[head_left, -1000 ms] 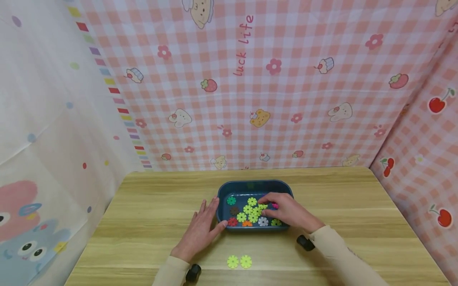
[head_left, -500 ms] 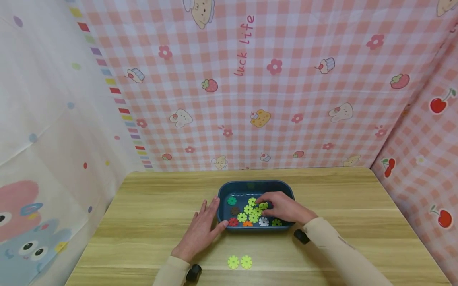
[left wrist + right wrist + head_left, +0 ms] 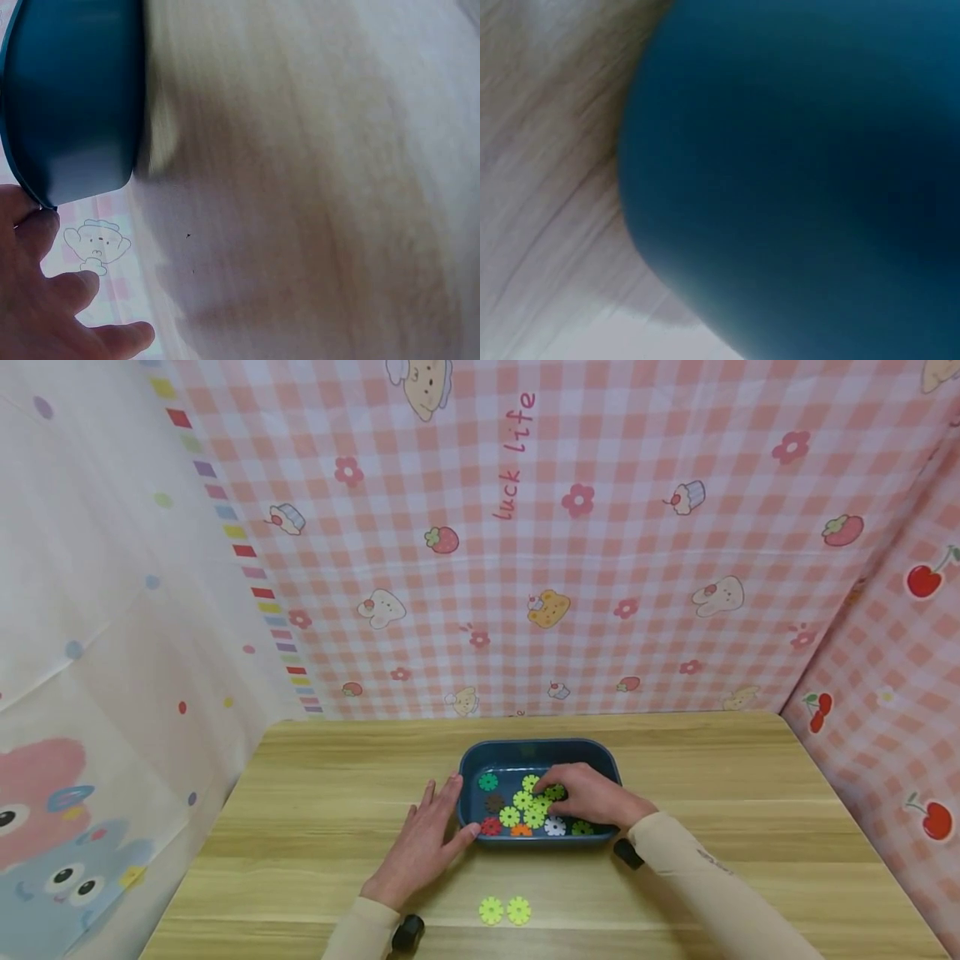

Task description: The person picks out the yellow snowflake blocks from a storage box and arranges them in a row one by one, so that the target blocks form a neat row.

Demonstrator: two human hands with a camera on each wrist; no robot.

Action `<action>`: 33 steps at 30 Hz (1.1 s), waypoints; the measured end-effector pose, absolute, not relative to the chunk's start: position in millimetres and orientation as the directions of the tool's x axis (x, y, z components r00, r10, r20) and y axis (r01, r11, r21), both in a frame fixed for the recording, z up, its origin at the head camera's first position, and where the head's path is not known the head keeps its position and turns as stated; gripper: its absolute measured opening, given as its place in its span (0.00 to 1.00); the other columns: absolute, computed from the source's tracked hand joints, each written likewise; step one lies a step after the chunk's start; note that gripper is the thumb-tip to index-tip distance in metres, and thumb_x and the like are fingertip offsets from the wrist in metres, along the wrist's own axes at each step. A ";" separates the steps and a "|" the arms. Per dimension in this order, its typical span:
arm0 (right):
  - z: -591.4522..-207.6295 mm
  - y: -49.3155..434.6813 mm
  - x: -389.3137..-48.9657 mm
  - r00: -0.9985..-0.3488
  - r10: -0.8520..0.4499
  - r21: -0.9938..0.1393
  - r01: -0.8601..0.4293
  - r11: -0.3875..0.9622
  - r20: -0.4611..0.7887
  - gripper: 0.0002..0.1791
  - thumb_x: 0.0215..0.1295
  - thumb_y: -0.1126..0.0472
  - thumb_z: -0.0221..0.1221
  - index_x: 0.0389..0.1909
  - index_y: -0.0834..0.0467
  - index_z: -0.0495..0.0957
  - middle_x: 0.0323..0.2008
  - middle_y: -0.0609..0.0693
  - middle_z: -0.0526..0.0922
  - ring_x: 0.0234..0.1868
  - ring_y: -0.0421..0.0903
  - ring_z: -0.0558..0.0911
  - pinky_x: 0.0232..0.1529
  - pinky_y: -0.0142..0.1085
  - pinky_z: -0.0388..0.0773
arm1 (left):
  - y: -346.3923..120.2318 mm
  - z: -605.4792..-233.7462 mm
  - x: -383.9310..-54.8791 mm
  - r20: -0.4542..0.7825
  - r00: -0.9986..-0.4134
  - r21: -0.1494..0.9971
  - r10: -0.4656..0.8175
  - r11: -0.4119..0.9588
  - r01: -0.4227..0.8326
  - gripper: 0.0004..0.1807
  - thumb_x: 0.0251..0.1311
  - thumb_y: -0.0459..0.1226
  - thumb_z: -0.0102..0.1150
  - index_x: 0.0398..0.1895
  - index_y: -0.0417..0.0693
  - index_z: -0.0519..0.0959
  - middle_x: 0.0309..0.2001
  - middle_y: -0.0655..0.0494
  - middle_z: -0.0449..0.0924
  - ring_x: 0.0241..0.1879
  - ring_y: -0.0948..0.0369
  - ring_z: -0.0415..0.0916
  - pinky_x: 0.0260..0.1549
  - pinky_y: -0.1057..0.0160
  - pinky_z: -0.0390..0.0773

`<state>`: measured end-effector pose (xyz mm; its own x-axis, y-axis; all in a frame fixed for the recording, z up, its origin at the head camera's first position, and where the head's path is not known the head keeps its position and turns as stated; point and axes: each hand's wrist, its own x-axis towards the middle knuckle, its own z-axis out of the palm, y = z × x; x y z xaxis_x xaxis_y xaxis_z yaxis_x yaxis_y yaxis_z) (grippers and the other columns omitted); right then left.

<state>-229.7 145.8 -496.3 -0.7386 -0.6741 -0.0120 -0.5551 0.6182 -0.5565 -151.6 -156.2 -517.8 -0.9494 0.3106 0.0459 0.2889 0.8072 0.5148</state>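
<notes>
A dark blue tray [image 3: 480,841] stands on the table, holding several flower-shaped plastic discs. My left hand [image 3: 422,839] rests against its left end, fingers extended and fingertips right at the rim; the left wrist view shows this too, with the fingers [image 3: 71,292] spread by the tray wall [image 3: 82,97]. My right hand [image 3: 592,795] reaches inside, thumb and index finger bent around the yellow-green discs [image 3: 522,799]. I cannot tell if it pinches one. In the right wrist view the tray's outer wall [image 3: 780,187] fills most of the picture and hides the fingers.
Two yellow-green discs [image 3: 505,910] lie side by side on the wooden table [image 3: 337,777] in front of the tray. Also in the tray are a green disc [image 3: 487,782], a red disc [image 3: 491,827] and a white disc [image 3: 555,827]. A checked cloth [image 3: 480,568] hangs behind.
My right hand has shifted slightly left within the tray, and its forearm has swung a little upward and left. The left hand has stayed at the tray's end.
</notes>
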 end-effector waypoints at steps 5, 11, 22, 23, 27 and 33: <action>-497.7 143.8 -231.8 -0.750 -0.660 -0.540 -0.539 0.646 -0.042 0.17 0.65 0.64 0.71 0.54 0.57 0.86 0.54 0.51 0.85 0.56 0.51 0.81 0.60 0.51 0.78 | -155.8 -517.9 -152.0 0.042 -0.951 0.516 0.306 0.808 0.283 0.45 0.75 0.61 0.50 0.85 0.51 0.50 0.83 0.52 0.49 0.81 0.42 0.41 0.72 0.29 0.51; -500.6 142.6 -233.7 -0.745 -0.667 -0.526 -0.553 0.646 -0.036 0.17 0.64 0.64 0.72 0.54 0.57 0.86 0.53 0.51 0.85 0.56 0.51 0.81 0.61 0.51 0.78 | -155.8 -516.7 -151.9 0.043 -0.951 0.515 0.308 0.809 0.285 0.45 0.74 0.62 0.49 0.85 0.51 0.50 0.83 0.52 0.49 0.81 0.42 0.41 0.72 0.29 0.51; -502.7 140.3 -234.3 -0.722 -0.692 -0.508 -0.591 0.627 -0.015 0.16 0.62 0.63 0.73 0.51 0.58 0.87 0.50 0.50 0.84 0.54 0.51 0.82 0.58 0.49 0.80 | -155.1 -516.0 -151.3 0.058 -0.949 0.524 0.311 0.799 0.294 0.44 0.75 0.58 0.52 0.84 0.49 0.51 0.83 0.49 0.50 0.81 0.40 0.42 0.71 0.28 0.52; -503.1 140.1 -234.3 -0.721 -0.693 -0.505 -0.593 0.626 -0.012 0.16 0.62 0.63 0.73 0.51 0.58 0.87 0.49 0.50 0.84 0.53 0.51 0.82 0.57 0.50 0.80 | -155.2 -516.0 -151.3 0.060 -0.948 0.523 0.311 0.800 0.295 0.44 0.75 0.58 0.52 0.84 0.49 0.51 0.83 0.49 0.50 0.81 0.40 0.43 0.71 0.28 0.52; -504.8 139.0 -234.4 -0.731 -0.682 -0.503 -0.580 0.641 -0.026 0.16 0.63 0.63 0.73 0.51 0.57 0.88 0.49 0.48 0.84 0.54 0.51 0.81 0.59 0.50 0.78 | -155.6 -516.4 -151.3 0.060 -0.949 0.517 0.311 0.803 0.296 0.44 0.75 0.60 0.51 0.84 0.49 0.51 0.83 0.49 0.50 0.81 0.40 0.43 0.71 0.28 0.53; -505.3 136.0 -233.9 -0.750 -0.659 -0.504 -0.549 0.666 -0.053 0.15 0.63 0.62 0.72 0.51 0.56 0.88 0.49 0.49 0.84 0.54 0.51 0.80 0.61 0.52 0.77 | -155.9 -517.5 -151.7 0.053 -0.950 0.518 0.309 0.805 0.291 0.45 0.75 0.60 0.51 0.84 0.50 0.51 0.83 0.49 0.50 0.81 0.41 0.42 0.71 0.29 0.52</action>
<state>-233.9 136.0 -505.3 -0.7505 -0.6588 -0.0528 -0.5495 0.6664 -0.5040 -151.7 -155.9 -517.5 -0.9496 0.3088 0.0534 0.2907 0.8045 0.5179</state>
